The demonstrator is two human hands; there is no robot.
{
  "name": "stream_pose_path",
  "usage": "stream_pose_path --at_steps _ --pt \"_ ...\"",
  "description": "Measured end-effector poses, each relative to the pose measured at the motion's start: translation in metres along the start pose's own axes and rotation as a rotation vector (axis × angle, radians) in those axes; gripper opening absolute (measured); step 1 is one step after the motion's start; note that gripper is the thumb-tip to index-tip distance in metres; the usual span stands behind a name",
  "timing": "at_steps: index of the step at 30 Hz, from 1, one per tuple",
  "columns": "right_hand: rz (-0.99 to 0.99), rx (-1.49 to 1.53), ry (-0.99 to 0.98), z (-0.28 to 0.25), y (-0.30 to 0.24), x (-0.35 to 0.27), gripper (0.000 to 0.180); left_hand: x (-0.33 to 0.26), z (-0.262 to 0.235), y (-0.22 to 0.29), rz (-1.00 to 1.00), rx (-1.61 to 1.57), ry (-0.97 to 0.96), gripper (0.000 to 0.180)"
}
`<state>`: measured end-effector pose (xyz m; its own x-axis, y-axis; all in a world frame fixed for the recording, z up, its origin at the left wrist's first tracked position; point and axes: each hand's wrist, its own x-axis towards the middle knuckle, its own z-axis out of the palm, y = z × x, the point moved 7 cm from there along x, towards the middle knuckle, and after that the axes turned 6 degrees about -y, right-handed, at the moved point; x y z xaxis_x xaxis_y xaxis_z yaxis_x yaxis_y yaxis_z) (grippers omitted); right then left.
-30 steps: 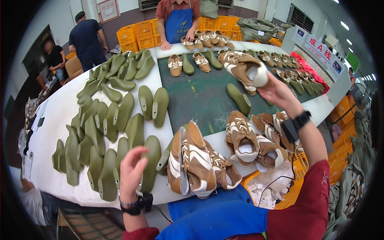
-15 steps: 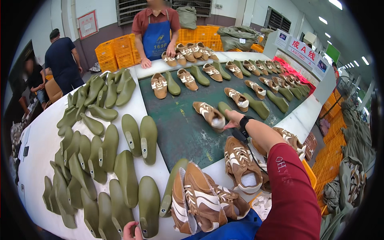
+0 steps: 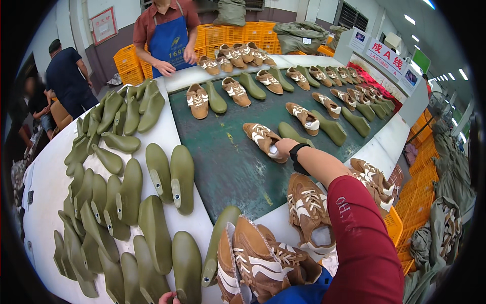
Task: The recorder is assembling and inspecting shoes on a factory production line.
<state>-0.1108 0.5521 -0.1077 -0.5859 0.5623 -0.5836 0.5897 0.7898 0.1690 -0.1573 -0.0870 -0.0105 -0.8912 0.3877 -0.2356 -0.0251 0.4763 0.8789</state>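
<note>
Basically, right hand (image 3: pixel 283 148) is nearer, at heel of shoe (image 3: pixel 260 138), grip unclear | toe points away-left | left hand (image 3: pixel 169 298) by a last (image 3: pixel 187 266), can't tell its grip

White tabletop (image 3: pixel 45 202), olive shoe lasts (image 3: pixel 129 192) at left, green surface (image 3: pixel 212 167), brown sneakers (image 3: pixel 197 103) and lasts in rows on it

The person's 2 hands showed, 1 right hand (image 3: pixel 287 147) and 1 left hand (image 3: pixel 169 298), with at least 20 brown-and-white shoes (image 3: pixel 260 138), more than 30 green shoe lasts (image 3: pixel 183 175), 1 black wristband (image 3: pixel 298 156), 1 red-framed wall sign (image 3: pixel 104 26) and at least 3 other people (image 3: pixel 67 76); overlap hid exact totals.
</note>
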Motion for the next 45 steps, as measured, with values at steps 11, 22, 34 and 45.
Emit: stream_pose_path --at_steps 11,22,34,45 --pt "-0.108 0.274 0.144 -0.056 0.001 -0.081 0.03 -0.003 0.01 0.018 0.502 0.446 0.155 0.03" --pt "-0.43 0.15 -0.056 -0.095 -0.075 -0.284 0.037 0.013 0.037 -0.015 0.4 0.473 -0.025 0.05" --pt "-0.697 0.046 -0.293 -0.089 -0.331 -0.136 0.063 0.011 0.033 -0.014 0.439 0.47 0.079 0.047" --pt "-0.606 0.43 0.305 -0.08 -0.285 -0.05 0.02 0.015 0.035 -0.02 0.322 0.41 0.05 0.05"
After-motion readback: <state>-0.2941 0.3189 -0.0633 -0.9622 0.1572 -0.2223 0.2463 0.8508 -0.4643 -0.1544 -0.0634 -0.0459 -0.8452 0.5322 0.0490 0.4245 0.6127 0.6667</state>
